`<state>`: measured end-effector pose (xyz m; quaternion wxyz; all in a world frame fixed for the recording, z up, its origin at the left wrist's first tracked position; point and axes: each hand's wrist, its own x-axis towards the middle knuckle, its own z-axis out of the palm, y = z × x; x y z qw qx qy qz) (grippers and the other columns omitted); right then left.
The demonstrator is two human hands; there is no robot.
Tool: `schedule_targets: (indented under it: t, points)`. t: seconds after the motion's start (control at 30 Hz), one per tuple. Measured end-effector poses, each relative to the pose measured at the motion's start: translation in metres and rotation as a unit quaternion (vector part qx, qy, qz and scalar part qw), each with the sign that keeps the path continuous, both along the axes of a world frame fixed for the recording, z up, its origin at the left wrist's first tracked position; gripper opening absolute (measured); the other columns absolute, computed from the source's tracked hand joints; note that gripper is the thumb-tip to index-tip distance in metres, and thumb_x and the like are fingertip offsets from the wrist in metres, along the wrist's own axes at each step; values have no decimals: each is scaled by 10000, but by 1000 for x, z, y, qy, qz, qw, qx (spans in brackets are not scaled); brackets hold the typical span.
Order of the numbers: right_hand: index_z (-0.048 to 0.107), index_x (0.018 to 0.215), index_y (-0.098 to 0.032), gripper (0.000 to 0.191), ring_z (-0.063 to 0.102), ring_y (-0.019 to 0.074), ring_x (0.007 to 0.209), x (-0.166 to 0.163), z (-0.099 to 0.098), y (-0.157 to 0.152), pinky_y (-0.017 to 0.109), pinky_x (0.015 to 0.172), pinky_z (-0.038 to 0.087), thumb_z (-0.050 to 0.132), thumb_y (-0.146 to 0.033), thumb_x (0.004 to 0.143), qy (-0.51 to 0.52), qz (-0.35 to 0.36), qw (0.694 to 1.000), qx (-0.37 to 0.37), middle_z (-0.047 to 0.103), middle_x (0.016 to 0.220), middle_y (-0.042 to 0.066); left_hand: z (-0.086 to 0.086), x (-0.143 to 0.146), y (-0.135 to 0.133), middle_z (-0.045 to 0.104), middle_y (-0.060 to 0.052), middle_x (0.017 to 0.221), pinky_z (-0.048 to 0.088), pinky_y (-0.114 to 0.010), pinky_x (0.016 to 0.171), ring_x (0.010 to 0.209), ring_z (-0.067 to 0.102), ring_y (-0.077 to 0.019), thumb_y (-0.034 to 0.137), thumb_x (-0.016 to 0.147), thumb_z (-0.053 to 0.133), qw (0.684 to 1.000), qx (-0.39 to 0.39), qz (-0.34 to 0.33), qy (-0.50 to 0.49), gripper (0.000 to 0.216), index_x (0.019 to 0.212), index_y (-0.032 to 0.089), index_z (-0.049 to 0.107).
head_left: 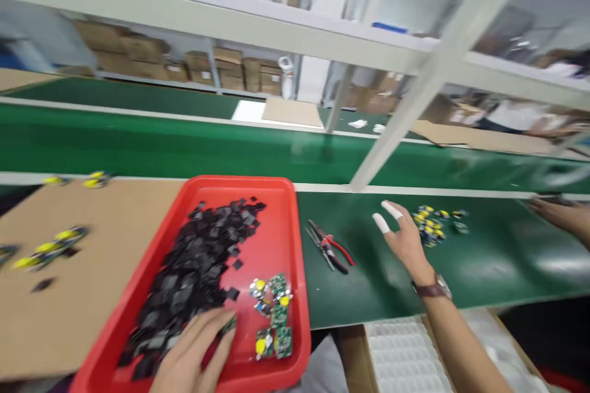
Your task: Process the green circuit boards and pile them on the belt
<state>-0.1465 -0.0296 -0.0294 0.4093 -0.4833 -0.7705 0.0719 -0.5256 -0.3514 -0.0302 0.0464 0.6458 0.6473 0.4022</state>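
My left hand [198, 350] is inside the red tray [298, 270], its fingers closed on a small green circuit board [228, 325] that shows partly at the fingertips. Black square pieces [198, 258] are heaped beside this hand. To its right, several circuit boards [279, 316] with yellow components lie on the tray floor. My right hand [405, 239] is over the green bench with its fingers apart and nothing in them. White covers sit on two of its fingertips. Nearest to it is a pile of circuit boards [429, 226] with yellow parts.
Red-handled pliers [329, 247] and tweezers [319, 247] lie on the green bench [359, 301]. More boards [50, 249] rest on cardboard [110, 227] at left. Below the bench edge stands a box with white trays [408, 353]. Another person's hand [562, 215] is at far right. A slanted post [396, 129] rises behind.
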Motion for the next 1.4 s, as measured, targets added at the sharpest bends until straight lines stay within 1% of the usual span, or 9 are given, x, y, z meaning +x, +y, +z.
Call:
schedule_targets:
  t: [0.13,0.2,0.33,0.43,0.63,0.8,0.97,1.23,1.4]
  points:
    - [642,1321,-244,320,652,256,1193,-112,14,-70,454,1043,528,616,-300,1007,-35,327,944,-28,693,1283,118,35,20,5,774,-47,1139,626,-284,896,1032,758,-205,261,972,616,992,-80,22,-91,235,1148,299,766]
    - [674,1270,-213,269,676,256,1099,-164,21,-101,449,1002,537,601,-278,1019,-90,419,901,-66,723,1193,123,38,32,1,767,-44,1108,627,-292,889,1010,753,-193,244,992,590,977,-130,-4,-171,264,1194,313,746]
    - [730,993,-156,152,674,286,952,-238,18,-126,470,932,534,644,-281,980,-144,442,876,-127,716,967,131,27,42,-14,716,-84,1185,648,-316,831,940,759,-210,287,926,708,921,-147,9,-361,282,1205,290,748]
    - [693,872,-155,46,679,275,912,-262,8,-125,443,898,542,678,-166,914,-119,437,879,-148,707,920,116,18,35,-25,661,-116,1290,647,-327,867,989,758,-243,306,829,819,872,-106,63,-473,345,1164,242,766]
    - [639,901,-195,77,718,167,797,-245,20,-144,280,733,583,615,-128,932,-24,434,874,-218,748,908,41,17,18,-26,753,-117,1136,612,-347,961,1051,745,-248,339,855,801,809,-89,117,-569,397,1210,183,715]
    - [695,1008,-229,123,709,175,832,-206,43,-180,301,758,578,656,-140,933,131,440,852,-252,743,939,45,20,20,-12,704,-121,1190,600,-334,968,1096,716,-240,255,875,756,882,-43,92,-460,260,1128,198,752]
    - [760,1109,-291,259,695,188,869,-183,39,-195,335,785,578,676,-119,934,207,450,820,-286,713,977,45,22,30,0,682,-124,1239,585,-386,1010,1170,683,-261,196,921,671,929,-53,43,-364,263,1163,239,765]
    - [770,1030,-286,198,727,192,920,-167,35,-195,316,811,609,701,-135,923,287,406,796,-343,750,1002,45,39,52,8,653,-143,1337,592,-412,1029,1218,690,-293,187,918,711,845,-106,-50,-522,365,1278,236,685]
    - [755,1100,-308,315,739,199,932,-157,37,-197,335,831,613,674,-64,918,295,386,832,-269,770,1011,41,36,48,5,621,-143,1423,612,-377,1000,1219,695,-302,259,901,753,854,-133,-25,-503,441,1338,254,694]
